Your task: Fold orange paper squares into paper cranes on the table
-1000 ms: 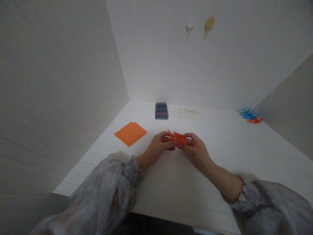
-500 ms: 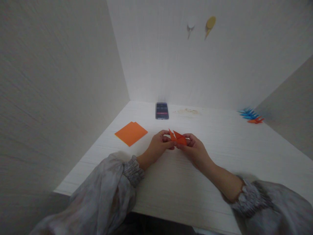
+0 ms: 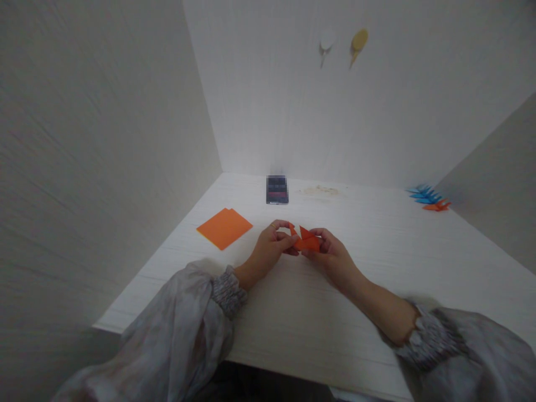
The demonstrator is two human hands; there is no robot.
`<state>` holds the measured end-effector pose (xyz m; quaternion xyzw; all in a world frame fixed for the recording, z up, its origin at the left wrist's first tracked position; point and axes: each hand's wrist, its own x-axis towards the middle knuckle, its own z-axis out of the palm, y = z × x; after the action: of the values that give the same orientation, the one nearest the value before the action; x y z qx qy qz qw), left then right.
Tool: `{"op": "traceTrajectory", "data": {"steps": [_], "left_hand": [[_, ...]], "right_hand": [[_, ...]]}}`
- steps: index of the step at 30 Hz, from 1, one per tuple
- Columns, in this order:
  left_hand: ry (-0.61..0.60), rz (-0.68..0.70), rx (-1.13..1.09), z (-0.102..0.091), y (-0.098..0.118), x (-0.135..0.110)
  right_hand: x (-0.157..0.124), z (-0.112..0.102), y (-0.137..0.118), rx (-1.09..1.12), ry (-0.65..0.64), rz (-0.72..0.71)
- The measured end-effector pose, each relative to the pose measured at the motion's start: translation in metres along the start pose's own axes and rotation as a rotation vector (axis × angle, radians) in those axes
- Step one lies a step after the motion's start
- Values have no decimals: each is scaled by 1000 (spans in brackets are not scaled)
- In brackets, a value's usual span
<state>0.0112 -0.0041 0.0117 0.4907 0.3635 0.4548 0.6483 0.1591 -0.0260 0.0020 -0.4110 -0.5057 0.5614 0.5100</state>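
White walls enclose a pale table on three sides. A dark device at the back serves as landmark. The folded orange piece is held just above the table, nearer the wearer than the device and slightly to its right. The left hand and right hand each pinch it between thumb and fingers.

Compared with one second ago, the hands have drawn closer together and the piece is more compact. Its two points now stand upright and close, which suggests a fold being tightened rather than a new one begun.

Flat orange sheets lie left of the device and nearer the wearer. A cluster of blue and orange folded shapes lies far to its right, and two ornaments hang on the wall above it.

The device's face is blurred. The underside of the piece and most fingertips are hidden. Both sleeves are cut off at the lower edge.
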Motion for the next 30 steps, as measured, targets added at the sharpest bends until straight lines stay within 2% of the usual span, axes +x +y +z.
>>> {"op": "traceTrajectory", "data": {"steps": [12,24,27,30], "left_hand": [[66,26,62,-2,-2,2],[289,65,-19,-12,0,10],[224,19,-28,-11,0,9],[46,-54,14,-6,1,4]], "right_hand": [[0,2,-2,0,-20,39],[-4,-1,-1,9,-53,109],[-3,-3,0,29,-8,105],[-2,-4,0,55,37,74]]}}
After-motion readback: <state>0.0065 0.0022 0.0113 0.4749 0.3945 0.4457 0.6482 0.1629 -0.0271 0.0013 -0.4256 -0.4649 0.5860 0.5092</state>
